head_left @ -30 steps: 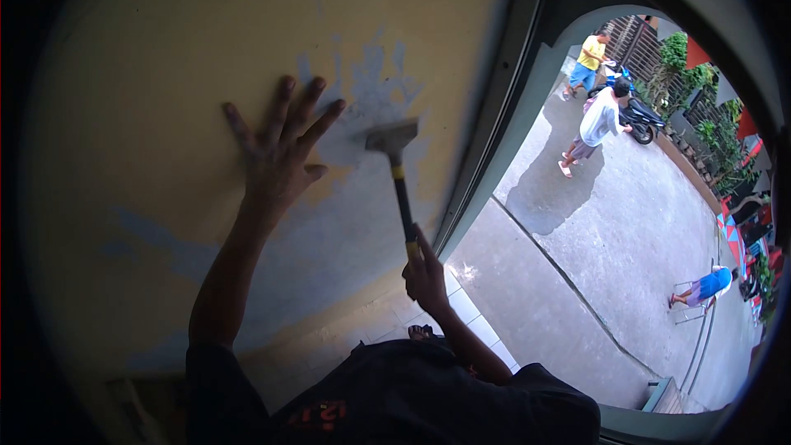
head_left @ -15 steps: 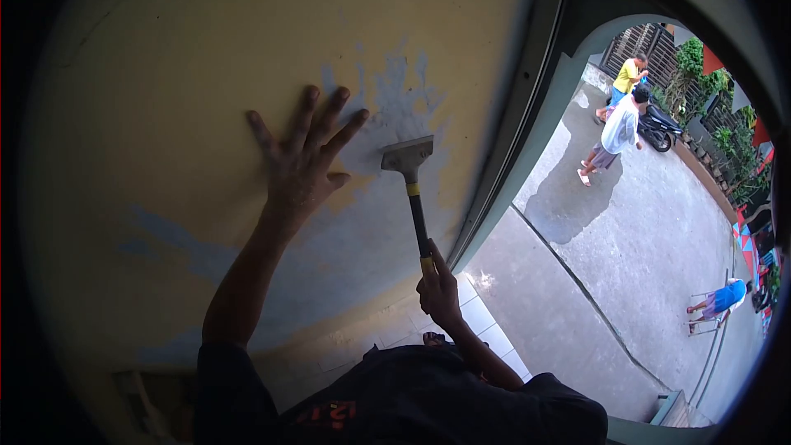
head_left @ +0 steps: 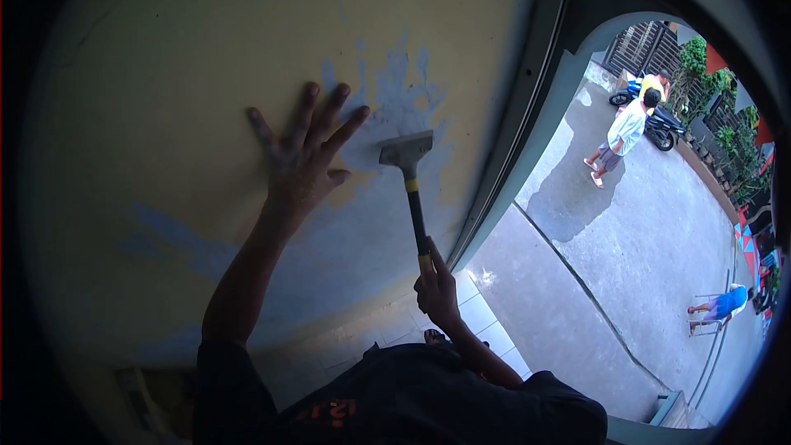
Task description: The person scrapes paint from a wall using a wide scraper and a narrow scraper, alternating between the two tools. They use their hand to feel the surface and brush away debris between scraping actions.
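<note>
My left hand (head_left: 305,161) lies with its fingers spread against the yellow wall (head_left: 189,74), left of a patch where the paint is gone and a bluish-white layer (head_left: 404,86) shows. My right hand (head_left: 437,284) is wrapped round the lower handle of a long scraper (head_left: 414,206). The scraper's wide metal head (head_left: 405,149) is on the bare patch, to the right of my left hand, its blade edge facing up the wall.
A dark door frame (head_left: 527,91) runs along the wall's right side. Outside on the concrete (head_left: 651,239) are a person in white (head_left: 628,128), a person in yellow (head_left: 657,84), motorcycles (head_left: 662,130) and a person in blue (head_left: 727,303) with a walking frame.
The scraper head has shifted very slightly up and left, with my right hand. My left hand has hardly moved. Outside, the people in white and yellow have moved right.
</note>
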